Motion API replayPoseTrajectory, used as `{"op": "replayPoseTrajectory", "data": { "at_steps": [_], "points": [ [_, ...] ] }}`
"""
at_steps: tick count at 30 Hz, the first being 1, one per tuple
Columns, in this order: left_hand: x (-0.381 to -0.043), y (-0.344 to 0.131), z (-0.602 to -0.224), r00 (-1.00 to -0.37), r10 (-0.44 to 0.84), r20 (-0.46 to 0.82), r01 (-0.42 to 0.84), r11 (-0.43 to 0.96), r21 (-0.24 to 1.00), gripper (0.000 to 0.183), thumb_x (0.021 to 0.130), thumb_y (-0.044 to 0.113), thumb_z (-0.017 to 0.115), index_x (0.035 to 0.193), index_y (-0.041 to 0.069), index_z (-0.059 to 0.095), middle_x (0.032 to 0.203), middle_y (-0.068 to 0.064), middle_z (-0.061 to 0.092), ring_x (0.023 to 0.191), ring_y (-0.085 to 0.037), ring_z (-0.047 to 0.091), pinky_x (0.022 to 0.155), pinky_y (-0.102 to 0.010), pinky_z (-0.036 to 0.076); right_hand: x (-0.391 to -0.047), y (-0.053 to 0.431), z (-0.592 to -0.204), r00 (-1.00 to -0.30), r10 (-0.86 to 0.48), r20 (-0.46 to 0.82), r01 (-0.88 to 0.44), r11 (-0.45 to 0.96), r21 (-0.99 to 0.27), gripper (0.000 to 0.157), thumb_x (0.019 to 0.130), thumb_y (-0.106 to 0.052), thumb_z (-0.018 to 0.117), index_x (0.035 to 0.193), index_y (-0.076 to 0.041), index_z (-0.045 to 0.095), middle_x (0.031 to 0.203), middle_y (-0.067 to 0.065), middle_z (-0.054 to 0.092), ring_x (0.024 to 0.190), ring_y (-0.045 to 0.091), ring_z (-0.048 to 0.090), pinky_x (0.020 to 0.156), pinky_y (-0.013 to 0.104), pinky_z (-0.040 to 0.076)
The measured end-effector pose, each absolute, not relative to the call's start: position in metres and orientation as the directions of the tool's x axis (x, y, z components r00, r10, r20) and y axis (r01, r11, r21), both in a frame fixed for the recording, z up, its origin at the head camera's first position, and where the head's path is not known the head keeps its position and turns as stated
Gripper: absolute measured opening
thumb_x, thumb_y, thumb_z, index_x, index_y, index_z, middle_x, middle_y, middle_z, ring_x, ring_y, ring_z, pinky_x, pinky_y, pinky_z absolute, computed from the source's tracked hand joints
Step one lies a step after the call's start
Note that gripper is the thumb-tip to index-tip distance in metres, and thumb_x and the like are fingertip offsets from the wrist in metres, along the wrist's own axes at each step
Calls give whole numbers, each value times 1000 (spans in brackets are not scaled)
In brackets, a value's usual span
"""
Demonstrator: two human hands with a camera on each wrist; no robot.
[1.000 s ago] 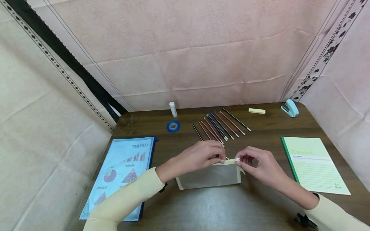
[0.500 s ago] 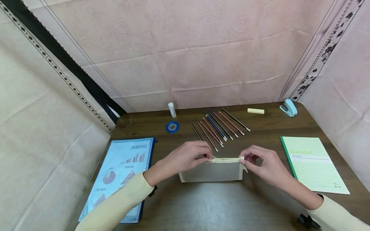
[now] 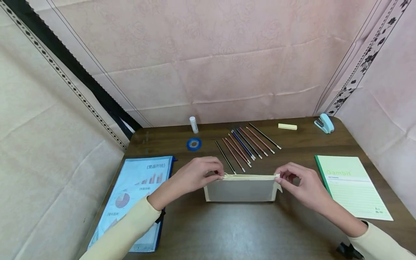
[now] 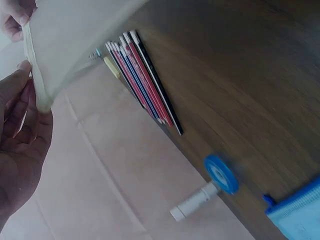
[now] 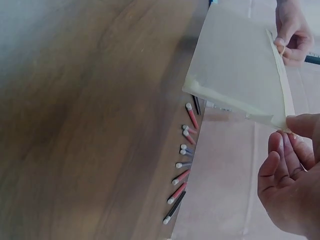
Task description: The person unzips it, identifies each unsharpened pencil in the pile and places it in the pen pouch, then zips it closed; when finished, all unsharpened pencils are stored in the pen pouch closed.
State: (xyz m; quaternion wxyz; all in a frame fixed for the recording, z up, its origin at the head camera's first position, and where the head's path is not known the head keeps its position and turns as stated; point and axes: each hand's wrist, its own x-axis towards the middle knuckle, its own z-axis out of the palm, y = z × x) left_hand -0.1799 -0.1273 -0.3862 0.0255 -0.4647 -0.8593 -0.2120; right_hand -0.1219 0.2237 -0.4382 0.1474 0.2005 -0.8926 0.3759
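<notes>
A translucent grey zip pouch with cream edging hangs upright between both hands, its zip edge at the top. My left hand pinches the top left end of that edge, thumb against fingers, as the left wrist view also shows. At the opposite top corner, my right hand pinches the pouch between thumb and fingertips. In the right wrist view, the cream zip strip runs straight from one hand to the other. Just beyond the pouch, several pencils in red, blue and black lie side by side on the table.
A white glue stick stands behind a blue tape roll. At the back right are a pale yellow bar and a light blue stapler. A blue folder lies left, partly under my left forearm; a green notebook lies right.
My left hand has moved left along the pouch's top edge, from near the right hand to the left end. The right hand keeps its pinch and shifts slightly right; the pouch's top edge is straighter.
</notes>
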Motion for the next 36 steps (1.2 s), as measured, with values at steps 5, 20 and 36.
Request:
{"op": "replayPoseTrajectory", "data": {
  "at_steps": [5,20,36],
  "points": [
    [-180,-144,-386,-618,748,242,778,536,328,10,87,26,71,98,27,70,105,16,65,93,3,60,82,-16,53,-124,232,-440,-881,-218,419,-452,651,-610,18,83,-19,76,95,-29,67,82,-17,61,69,-1,56,60,11,47],
    [-188,-186,-385,-693,681,236,720,635,280,9,85,28,72,95,28,71,101,16,67,92,3,63,81,-17,54,-128,236,-448,-884,-231,406,-451,651,-610,18,84,-20,74,94,-32,65,81,-17,60,69,-1,56,58,13,47],
    [-205,-191,-407,-796,489,357,586,769,255,10,84,30,74,93,26,73,92,14,65,77,-2,62,68,-22,53,-110,196,-445,-878,-224,423,-467,594,-655,19,82,-23,77,94,-30,63,83,-18,60,69,-1,58,57,18,50]
  ]
}}
